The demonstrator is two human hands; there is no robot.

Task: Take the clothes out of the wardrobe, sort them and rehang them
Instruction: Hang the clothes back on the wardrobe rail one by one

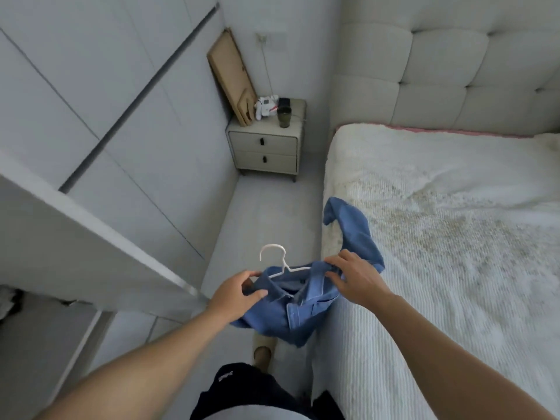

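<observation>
A blue denim shirt (295, 310) hangs on a white hanger (277, 259) in the air between the wardrobe and the bed. My left hand (235, 291) grips the shirt's left shoulder near the collar. My right hand (356, 275) pinches the right shoulder, over the hanger's end. One sleeve trails up and right onto the edge of the bed (439, 237). An open wardrobe door (91, 237) juts in from the left; the wardrobe's inside is barely visible at the lower left.
White wardrobe doors (106, 101) run along the left wall. A nightstand (265, 150) with a dark cup, small items and a leaning board stands at the far end of the narrow floor aisle. My slippered foot (262, 354) is below the shirt.
</observation>
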